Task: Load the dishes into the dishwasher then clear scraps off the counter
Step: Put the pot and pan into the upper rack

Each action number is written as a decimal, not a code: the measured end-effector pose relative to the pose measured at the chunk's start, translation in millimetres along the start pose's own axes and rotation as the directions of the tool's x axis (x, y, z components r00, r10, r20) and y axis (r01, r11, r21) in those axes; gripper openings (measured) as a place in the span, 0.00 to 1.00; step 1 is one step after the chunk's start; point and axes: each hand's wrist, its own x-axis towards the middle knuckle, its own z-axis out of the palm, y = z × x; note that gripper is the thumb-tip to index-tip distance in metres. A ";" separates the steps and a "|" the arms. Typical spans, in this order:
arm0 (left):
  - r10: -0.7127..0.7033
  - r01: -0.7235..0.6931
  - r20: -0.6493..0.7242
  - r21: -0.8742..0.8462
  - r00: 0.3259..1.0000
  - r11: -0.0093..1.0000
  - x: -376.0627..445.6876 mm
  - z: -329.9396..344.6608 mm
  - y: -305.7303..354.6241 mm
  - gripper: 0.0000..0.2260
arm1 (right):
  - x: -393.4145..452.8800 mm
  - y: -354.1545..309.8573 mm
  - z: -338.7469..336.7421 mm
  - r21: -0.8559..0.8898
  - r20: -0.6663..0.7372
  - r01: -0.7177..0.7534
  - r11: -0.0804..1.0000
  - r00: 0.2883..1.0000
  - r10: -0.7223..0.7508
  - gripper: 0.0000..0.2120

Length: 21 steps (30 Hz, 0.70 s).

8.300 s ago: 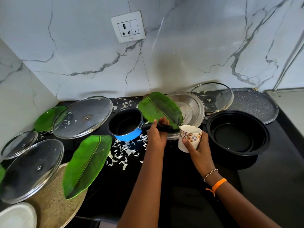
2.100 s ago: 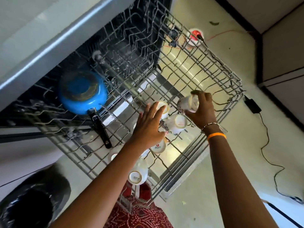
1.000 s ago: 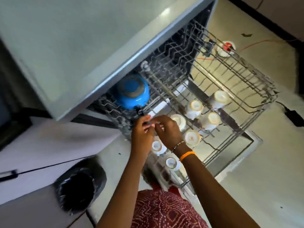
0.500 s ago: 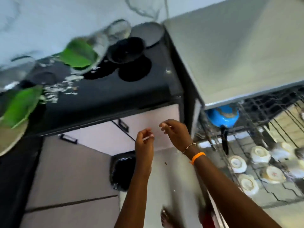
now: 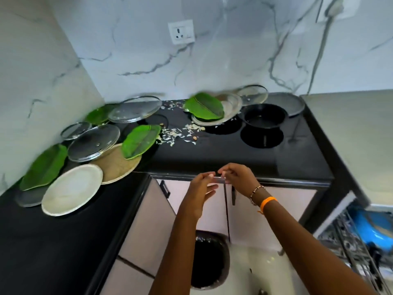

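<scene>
Arms reach forward from the bottom of the view, over a black-lined bin (image 5: 209, 260) that stands on the floor against the cabinet doors. The left hand (image 5: 201, 191) and right hand (image 5: 239, 177) meet in front of the counter's front edge; their fingertips come together, but whether they pinch anything between them is too blurred to tell. The right wrist carries an orange band (image 5: 268, 203) and a bead bracelet.

At the lower right corner of the view the dishwasher rack (image 5: 359, 250) stands pulled out, with a blue saucepan (image 5: 374, 228) lying upside down in it.

On the black counter (image 5: 234, 158), near its front left edge, a white plate (image 5: 72, 189) lies beside a tan round mat (image 5: 119, 165). A green leaf plate (image 5: 45, 167) lies to the left of the white plate, and another leaf plate (image 5: 141, 140) rests partly on the mat. Glass lids (image 5: 94, 142) overlap behind these, toward the left wall, with a third leaf plate partly under the largest lid near the back corner.

Pale scraps (image 5: 180, 135) are scattered across the middle of the counter, between the leaf plate on the mat and a steel plate (image 5: 230, 111) farther back. A further leaf plate (image 5: 204, 108) lies on that steel plate. To its right sits a black pot (image 5: 263, 119), with a glass lid and a grey speckled platter (image 5: 293, 105) behind it at the back right corner.

On the marble wall above hangs a white socket (image 5: 181, 31).
</scene>
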 end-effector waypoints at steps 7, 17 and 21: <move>-0.054 0.059 0.066 -0.075 0.996 0.995 79.1 -18.6 27.5 0.07 | 103.8 14.6 3.1 0.165 -0.224 -0.122 0.979 0.962 0.157 0.11; -0.124 0.145 0.135 -0.164 0.983 0.976 229.5 32.1 93.0 0.04 | 215.3 72.9 -48.5 0.988 -0.110 -0.053 0.146 0.423 0.899 0.23; -0.183 0.200 0.239 -0.047 0.954 0.979 261.7 65.8 100.4 0.08 | 227.4 90.4 -53.1 0.989 -0.138 0.009 0.145 0.390 0.910 0.16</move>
